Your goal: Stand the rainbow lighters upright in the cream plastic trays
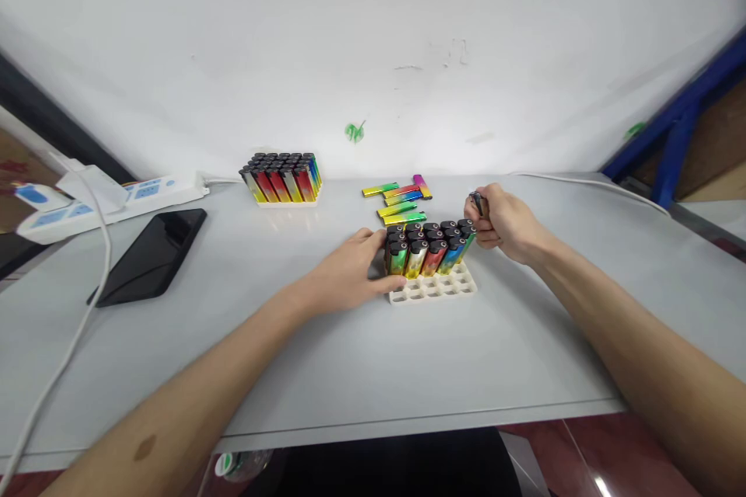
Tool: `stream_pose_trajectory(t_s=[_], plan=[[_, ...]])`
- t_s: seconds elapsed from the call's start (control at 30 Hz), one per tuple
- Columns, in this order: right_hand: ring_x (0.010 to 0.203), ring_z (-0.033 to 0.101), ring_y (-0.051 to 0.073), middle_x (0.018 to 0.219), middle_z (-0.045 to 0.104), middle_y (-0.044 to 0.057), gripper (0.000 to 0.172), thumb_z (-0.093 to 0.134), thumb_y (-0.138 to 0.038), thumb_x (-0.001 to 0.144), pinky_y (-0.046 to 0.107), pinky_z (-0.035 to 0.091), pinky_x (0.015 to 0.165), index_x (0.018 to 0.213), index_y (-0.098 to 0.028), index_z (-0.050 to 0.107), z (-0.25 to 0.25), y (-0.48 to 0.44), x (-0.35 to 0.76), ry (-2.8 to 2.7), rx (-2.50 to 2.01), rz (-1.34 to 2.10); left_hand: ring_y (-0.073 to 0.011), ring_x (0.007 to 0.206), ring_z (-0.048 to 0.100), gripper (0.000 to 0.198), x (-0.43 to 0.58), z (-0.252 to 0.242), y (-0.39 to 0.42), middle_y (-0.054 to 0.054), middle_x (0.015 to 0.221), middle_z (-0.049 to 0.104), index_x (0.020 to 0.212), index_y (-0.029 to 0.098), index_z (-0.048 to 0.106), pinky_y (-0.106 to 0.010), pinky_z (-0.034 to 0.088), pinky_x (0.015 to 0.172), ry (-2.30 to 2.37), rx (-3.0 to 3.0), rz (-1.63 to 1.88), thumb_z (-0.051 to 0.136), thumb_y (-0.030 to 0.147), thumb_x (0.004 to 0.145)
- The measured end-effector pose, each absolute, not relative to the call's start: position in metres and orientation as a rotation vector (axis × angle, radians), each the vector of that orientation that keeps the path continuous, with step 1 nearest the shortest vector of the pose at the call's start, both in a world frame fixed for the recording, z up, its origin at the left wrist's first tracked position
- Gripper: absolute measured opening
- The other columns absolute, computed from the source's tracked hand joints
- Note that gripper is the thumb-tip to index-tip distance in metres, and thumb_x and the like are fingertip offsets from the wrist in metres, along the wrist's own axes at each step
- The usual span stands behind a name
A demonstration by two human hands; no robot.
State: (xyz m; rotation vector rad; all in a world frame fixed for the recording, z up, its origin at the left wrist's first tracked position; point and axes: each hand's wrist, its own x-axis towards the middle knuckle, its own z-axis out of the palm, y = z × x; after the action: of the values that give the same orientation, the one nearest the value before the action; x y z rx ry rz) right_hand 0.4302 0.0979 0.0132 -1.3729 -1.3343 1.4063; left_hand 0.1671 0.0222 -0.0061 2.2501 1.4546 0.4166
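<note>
A white lighter tray (432, 289) stands on the table, its rear rows filled with upright lighters (436, 255) in shiny colours with black tops. Empty square slots show along its front. My left hand (355, 268) grips the tray's left side, thumb at the front and fingers behind. To the right of the tray, my right hand (504, 224) is closed around a lighter (478, 203); its black top pokes out and the fingers hide most of its body. Behind the tray, several loose lighters (401, 199) lie flat on the table.
A second tray (288, 204) packed with upright lighters stands near the wall. At the left are a black phone (152, 256), a white power strip (145, 192) and a white cable (75, 342). The table's front edge (420, 421) runs close to me. A blue frame (679, 132) rises at the right.
</note>
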Motion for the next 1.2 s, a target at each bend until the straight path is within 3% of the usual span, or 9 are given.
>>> stream_pose_trajectory(t_s=[0.17,0.27,0.33,0.47,0.67,0.87,1.2], plan=[[0.05,0.03,0.011,0.064,0.036,-0.002,0.05,0.038,-0.052,0.103,0.024,0.028,0.042,0.076,-0.017,0.063,0.014,0.098,0.433,-1.322,-1.285,1.36,-0.0272,0.097,0.061,0.046,0.167,-0.006,0.022,-0.008,0.106,0.058,0.11,0.02,0.055,-0.038,0.05,0.083,1.458,2.249,0.416,0.064,0.059,0.088],[0.066,0.05,0.014,0.079,0.052,0.003,0.038,0.052,-0.05,0.1,0.027,0.046,0.057,0.087,-0.018,0.068,0.019,0.099,0.444,-1.404,-1.169,1.408,-0.0271,0.097,0.061,0.045,0.166,-0.005,0.022,-0.008,0.106,0.058,0.108,0.02,0.055,-0.038,0.05,0.083,1.465,2.248,0.418,0.064,0.06,0.088],[0.079,0.056,0.016,0.09,0.06,0.006,0.03,0.064,-0.047,0.095,0.028,0.051,0.071,0.085,-0.019,0.07,0.026,0.098,0.455,-1.504,-1.1,1.41,-0.0271,0.097,0.061,0.045,0.167,-0.004,0.021,-0.008,0.107,0.059,0.107,0.02,0.056,-0.038,0.05,0.082,1.473,2.243,0.416,0.063,0.06,0.088],[0.078,0.056,0.016,0.09,0.066,0.005,0.022,0.075,-0.045,0.088,0.029,0.047,0.069,0.088,-0.024,0.07,0.04,0.093,0.472,-1.561,-1.021,1.343,-0.0272,0.097,0.062,0.044,0.168,-0.002,0.02,-0.008,0.107,0.059,0.105,0.02,0.056,-0.039,0.051,0.083,1.473,2.236,0.415,0.063,0.061,0.088],[0.073,0.057,0.016,0.087,0.068,0.003,0.033,0.09,-0.043,0.07,0.032,0.047,0.064,0.085,-0.023,0.07,0.046,0.084,0.472,-1.682,-0.931,1.435,-0.0276,0.098,0.062,0.044,0.168,-0.003,0.02,-0.008,0.106,0.06,0.105,0.021,0.057,-0.039,0.051,0.084,1.476,2.238,0.442,0.064,0.06,0.087],[0.079,0.06,0.016,0.083,0.068,0.003,0.027,0.09,-0.039,0.073,0.031,0.048,0.072,0.082,-0.02,0.071,0.044,0.084,0.463,-1.955,-1.053,1.39,-0.028,0.1,0.062,0.046,0.166,-0.005,0.021,-0.008,0.108,0.06,0.108,0.02,0.057,-0.039,0.051,0.085,1.463,2.24,0.442,0.064,0.06,0.087],[0.063,0.053,0.011,0.069,0.061,-0.002,0.033,0.089,-0.038,0.074,0.025,0.038,0.055,0.084,-0.02,0.063,0.042,0.084,0.465,-2.053,-1.072,1.457,-0.0281,0.1,0.062,0.045,0.169,-0.003,0.02,-0.008,0.109,0.06,0.108,0.021,0.056,-0.039,0.051,0.085,1.465,2.224,0.437,0.064,0.059,0.087]])
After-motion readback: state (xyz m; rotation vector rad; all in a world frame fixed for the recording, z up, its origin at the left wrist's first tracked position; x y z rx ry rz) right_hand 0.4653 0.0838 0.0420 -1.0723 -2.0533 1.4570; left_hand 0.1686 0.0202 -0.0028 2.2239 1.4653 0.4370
